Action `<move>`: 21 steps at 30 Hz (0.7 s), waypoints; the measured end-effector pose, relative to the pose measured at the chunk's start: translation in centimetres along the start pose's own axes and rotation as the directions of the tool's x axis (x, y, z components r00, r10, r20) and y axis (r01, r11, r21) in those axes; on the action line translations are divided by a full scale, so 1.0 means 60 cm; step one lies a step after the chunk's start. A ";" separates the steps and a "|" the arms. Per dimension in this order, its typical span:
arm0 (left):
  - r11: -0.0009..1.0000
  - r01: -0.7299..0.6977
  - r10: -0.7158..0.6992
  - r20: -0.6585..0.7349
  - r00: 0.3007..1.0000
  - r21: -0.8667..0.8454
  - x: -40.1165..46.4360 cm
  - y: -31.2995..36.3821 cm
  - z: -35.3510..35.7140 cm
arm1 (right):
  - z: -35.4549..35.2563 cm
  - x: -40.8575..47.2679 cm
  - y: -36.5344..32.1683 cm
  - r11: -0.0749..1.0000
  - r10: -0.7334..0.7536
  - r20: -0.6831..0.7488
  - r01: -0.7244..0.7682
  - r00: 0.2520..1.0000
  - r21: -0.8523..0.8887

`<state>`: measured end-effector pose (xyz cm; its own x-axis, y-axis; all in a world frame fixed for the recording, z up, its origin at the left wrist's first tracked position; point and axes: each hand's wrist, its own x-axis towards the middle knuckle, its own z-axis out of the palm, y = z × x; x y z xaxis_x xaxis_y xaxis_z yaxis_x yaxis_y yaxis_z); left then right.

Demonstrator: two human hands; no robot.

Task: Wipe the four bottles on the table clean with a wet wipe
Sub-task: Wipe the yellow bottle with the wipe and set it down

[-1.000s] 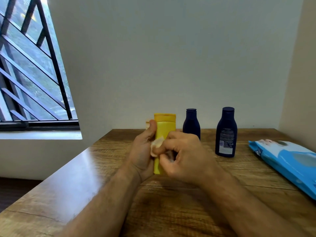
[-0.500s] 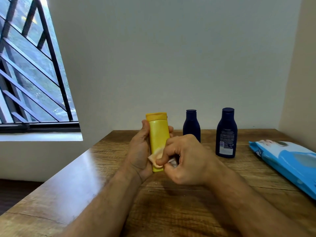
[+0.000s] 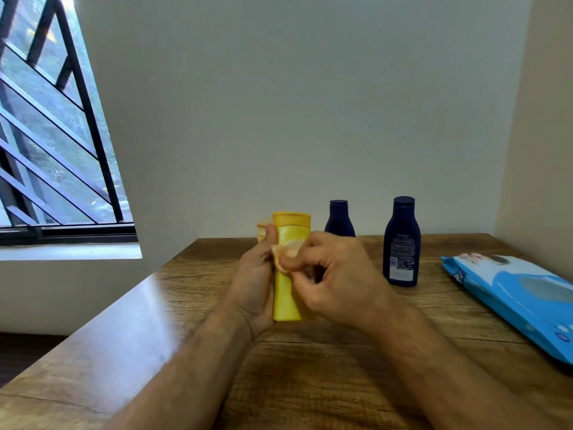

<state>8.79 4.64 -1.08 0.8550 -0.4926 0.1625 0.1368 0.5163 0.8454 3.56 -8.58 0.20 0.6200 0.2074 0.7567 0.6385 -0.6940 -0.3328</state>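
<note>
My left hand (image 3: 252,280) grips a yellow bottle (image 3: 290,240) upright above the wooden table (image 3: 310,367), cap up. My right hand (image 3: 335,280) pinches a small wet wipe (image 3: 286,251) against the bottle's upper front. Just behind the held bottle, the top of a second yellowish bottle (image 3: 263,228) peeks out, mostly hidden. Two dark blue bottles stand further back: a smaller one (image 3: 339,220) partly behind my right hand, and a taller one (image 3: 401,242) to its right with its label facing me.
A blue pack of wet wipes (image 3: 514,299) lies flat at the table's right side, near the side wall. The table's far edge meets the back wall. A barred window (image 3: 52,144) is at the left, past the table's left edge.
The wipe has moved from the bottle's lower part up to near the cap. The bottle shifted slightly right, uncovering the second yellowish bottle behind it.
</note>
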 end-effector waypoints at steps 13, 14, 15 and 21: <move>0.993 -0.063 0.055 0.083 0.995 0.100 -0.012 -0.005 0.022 | -0.011 0.008 0.007 0.993 0.069 -0.469 -0.108 0.881 -0.057; 0.990 -0.083 0.074 0.081 0.994 0.112 -0.014 -0.004 0.025 | -0.013 0.009 0.011 0.990 0.111 -0.496 -0.141 0.861 -0.023; 0.988 -0.103 0.094 0.083 0.992 0.117 -0.015 -0.003 0.027 | -0.013 0.009 0.014 0.988 0.140 -0.500 -0.157 0.855 0.008; 0.968 -0.250 0.243 0.157 0.957 0.025 -0.011 0.000 0.015 | 0.003 0.005 -0.006 0.984 0.063 -0.358 0.002 0.932 0.181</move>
<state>7.74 4.34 -0.72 0.7732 -0.4561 0.4407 -0.0933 0.6055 0.7903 3.61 -8.14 0.46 0.4550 -0.0975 0.8852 0.7118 -0.5575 -0.4273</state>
